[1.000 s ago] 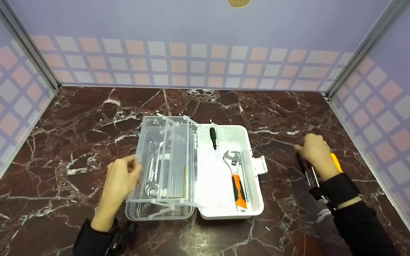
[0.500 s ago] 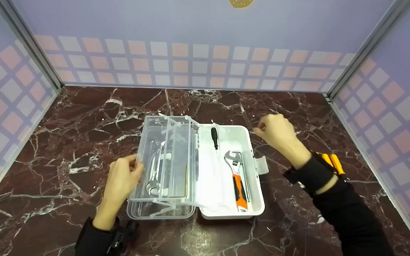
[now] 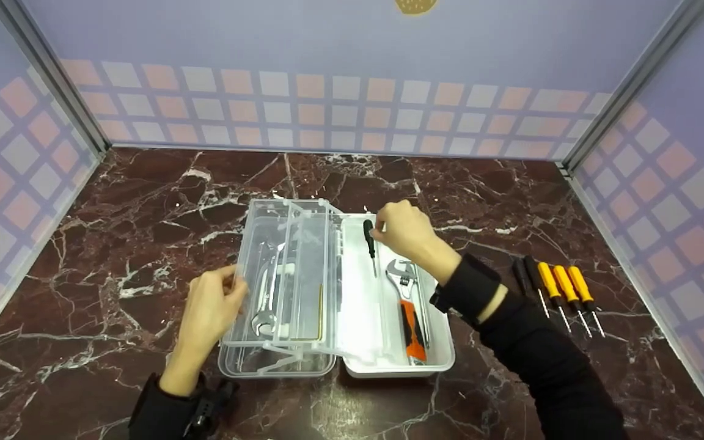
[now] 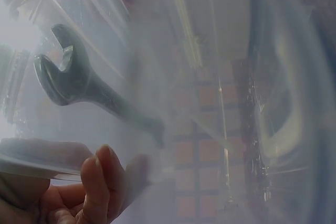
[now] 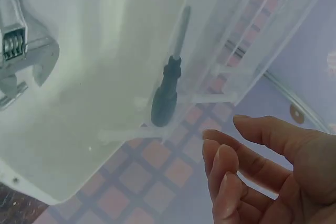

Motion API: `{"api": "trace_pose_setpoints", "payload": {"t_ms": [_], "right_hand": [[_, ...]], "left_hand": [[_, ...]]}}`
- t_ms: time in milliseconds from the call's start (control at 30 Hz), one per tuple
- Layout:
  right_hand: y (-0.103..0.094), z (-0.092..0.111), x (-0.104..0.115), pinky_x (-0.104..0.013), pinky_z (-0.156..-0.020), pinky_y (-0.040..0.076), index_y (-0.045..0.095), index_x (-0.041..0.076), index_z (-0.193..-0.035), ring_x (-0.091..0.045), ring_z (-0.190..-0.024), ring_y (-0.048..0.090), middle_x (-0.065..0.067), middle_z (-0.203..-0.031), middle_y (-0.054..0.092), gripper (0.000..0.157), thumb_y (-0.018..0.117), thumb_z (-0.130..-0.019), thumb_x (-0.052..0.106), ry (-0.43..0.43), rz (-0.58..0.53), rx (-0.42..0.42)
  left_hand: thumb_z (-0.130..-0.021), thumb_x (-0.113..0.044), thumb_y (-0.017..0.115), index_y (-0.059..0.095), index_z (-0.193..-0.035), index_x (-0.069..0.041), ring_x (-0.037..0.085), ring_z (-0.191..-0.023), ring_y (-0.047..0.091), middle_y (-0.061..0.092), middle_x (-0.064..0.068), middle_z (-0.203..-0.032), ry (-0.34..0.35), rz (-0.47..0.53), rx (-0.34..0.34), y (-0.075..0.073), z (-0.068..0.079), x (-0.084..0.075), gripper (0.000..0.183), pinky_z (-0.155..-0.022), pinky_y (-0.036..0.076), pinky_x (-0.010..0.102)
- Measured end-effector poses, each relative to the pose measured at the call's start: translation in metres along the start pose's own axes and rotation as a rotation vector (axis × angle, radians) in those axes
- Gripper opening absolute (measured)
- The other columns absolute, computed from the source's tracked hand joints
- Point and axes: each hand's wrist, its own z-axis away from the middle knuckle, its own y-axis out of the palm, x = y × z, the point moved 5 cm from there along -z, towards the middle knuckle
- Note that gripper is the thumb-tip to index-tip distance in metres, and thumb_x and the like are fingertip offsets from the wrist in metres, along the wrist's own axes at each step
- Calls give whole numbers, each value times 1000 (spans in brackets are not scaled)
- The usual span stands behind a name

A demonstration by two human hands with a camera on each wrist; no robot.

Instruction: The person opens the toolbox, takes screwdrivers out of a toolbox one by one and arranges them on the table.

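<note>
Orange wrench (image 3: 410, 315) & clear tray (image 3: 306, 256) flank blk screwdriver (image 5: 171, 72) at far end of white box (image 3: 398, 368), lengthwise, handle away, tip twd wearer. R hand (image 3: 410, 229) (thumb/fingers apart) beside it; L hand (image 3: 210, 302) pinches tray rim.

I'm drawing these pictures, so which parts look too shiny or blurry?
Head view: bright glare whitens the floor of the white box; left wrist view: milky haze, the wrench showing but the right side blurred; right wrist view: slightly hazy, the right hand fairly sharp.
</note>
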Motion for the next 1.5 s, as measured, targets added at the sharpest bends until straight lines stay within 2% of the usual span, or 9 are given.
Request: {"api": "trace_pose_setpoints", "payload": {"t_ms": [300,467,633,833,967,1133,1233,1400,1500], "right_hand": [[24,-8,5,-43,-59,51,63,9,-64,-31,-73,62,-13,-77,63,20,65,-78,24,37,75,81],[27,-12,12,-45,-60,51,63,4,-73,-35,-78,61,-19,-86,62,22,66,-78,25,40,117,64],[29,-16,18,-45,-63,51,64,2,-79,-36,-79,61,-20,-90,62,23,67,-76,25,30,171,55],[36,-17,19,-45,-63,51,64,-1,-88,-35,-80,61,-20,-90,62,28,68,-74,22,42,200,68],[37,-18,18,-45,-62,51,64,-1,-86,-35,-80,61,-20,-89,62,25,69,-72,19,52,191,59],[37,-19,13,-45,-60,51,63,1,-82,-35,-79,60,-19,-87,62,26,70,-70,23,92,131,64],[36,-17,9,-44,-57,50,58,4,-73,-34,-77,60,-16,-83,61,22,68,-70,24,118,54,66],[28,-14,9,-37,-51,46,48,11,-51,-25,-61,57,-5,-59,56,28,65,-70,21,102,-87,41],[21,-13,11,-28,-46,40,51,11,-43,-16,-46,50,1,-44,50,32,64,-71,18,60,-167,21]], "left_hand": [[-82,-1,48,53,-113,11,14,-42,54,61,10,-63,-9,-2,15,2,0,1,33,-33,40,23],[-83,0,48,53,-112,12,17,-44,56,62,15,-68,-12,6,13,2,0,0,32,-35,42,22],[-83,-1,48,54,-112,11,21,-46,57,63,16,-70,-13,1,9,2,1,1,32,-35,42,22],[-82,0,48,54,-112,12,17,-44,56,62,13,-67,-12,-4,11,2,1,2,32,-35,43,23],[-82,0,48,54,-111,11,17,-44,56,63,14,-68,-14,-2,2,2,2,2,32,-35,43,23],[-82,0,48,53,-112,12,17,-45,56,63,15,-69,-25,5,19,3,1,2,33,-34,42,23],[-82,0,48,52,-112,12,15,-45,55,63,15,-70,-30,3,23,3,1,1,33,-34,42,22],[-82,1,48,53,-111,12,14,-43,54,63,15,-70,-18,2,6,0,0,-1,32,-34,41,22],[-82,1,48,54,-111,12,14,-42,54,63,15,-70,-6,8,-2,-1,0,-1,32,-34,41,22]]}}
